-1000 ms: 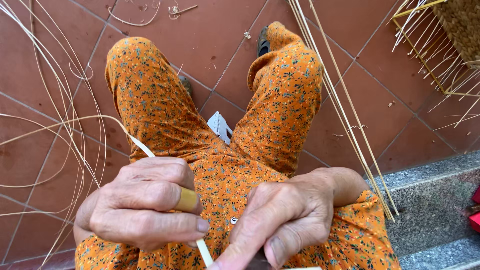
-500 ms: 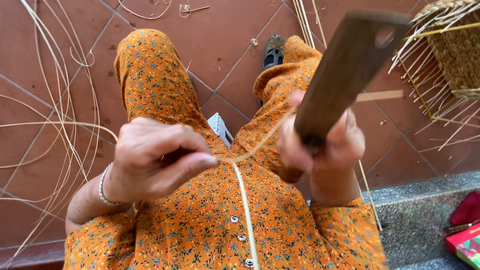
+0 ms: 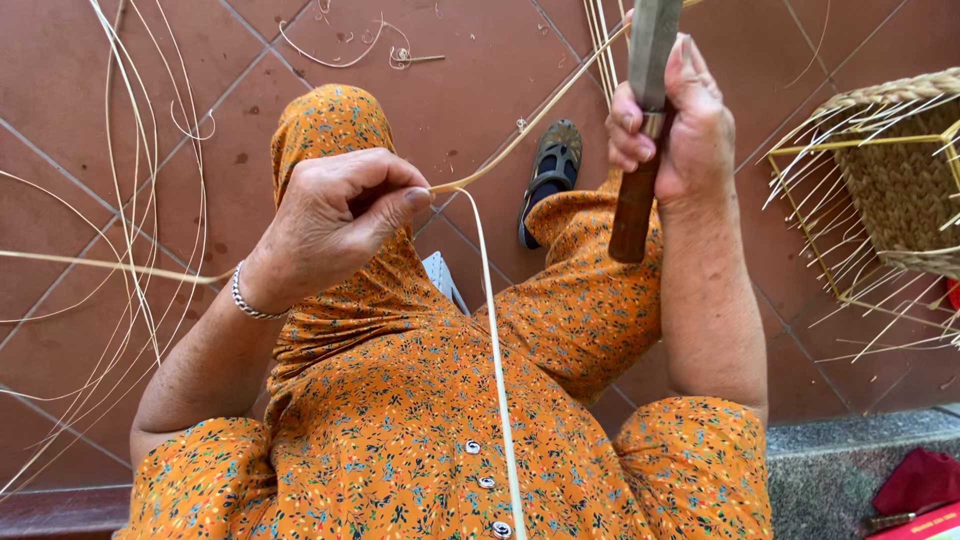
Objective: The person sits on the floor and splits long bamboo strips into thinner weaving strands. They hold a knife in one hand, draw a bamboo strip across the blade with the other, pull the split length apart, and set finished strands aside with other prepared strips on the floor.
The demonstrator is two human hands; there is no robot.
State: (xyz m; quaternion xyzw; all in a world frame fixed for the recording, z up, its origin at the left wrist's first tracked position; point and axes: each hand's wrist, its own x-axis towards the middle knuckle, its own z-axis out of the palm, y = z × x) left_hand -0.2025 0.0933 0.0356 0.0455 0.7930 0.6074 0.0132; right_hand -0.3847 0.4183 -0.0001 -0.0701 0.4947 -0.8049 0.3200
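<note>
My left hand (image 3: 335,225) pinches a thin pale cane strip (image 3: 495,370) between thumb and fingers, above my left knee. From the pinch the strip runs down over my orange flowered dress (image 3: 400,430) and also slants up to the right towards the knife. My right hand (image 3: 670,125) is raised and grips a knife (image 3: 640,130) by its brown wooden handle, with the grey blade pointing up out of the frame. A silver bracelet (image 3: 245,295) circles my left wrist.
Long loose cane strips (image 3: 120,230) curve over the red tiled floor at the left. A half-woven basket with a wire frame (image 3: 880,190) stands at the right. A dark sandal (image 3: 550,175) shows beyond my knees. A grey stone step (image 3: 850,460) and a red item (image 3: 920,485) lie at lower right.
Both hands have risen from my lap. The right hand lifted the knife up and away to the upper right, while the left drew the strip taut between them.
</note>
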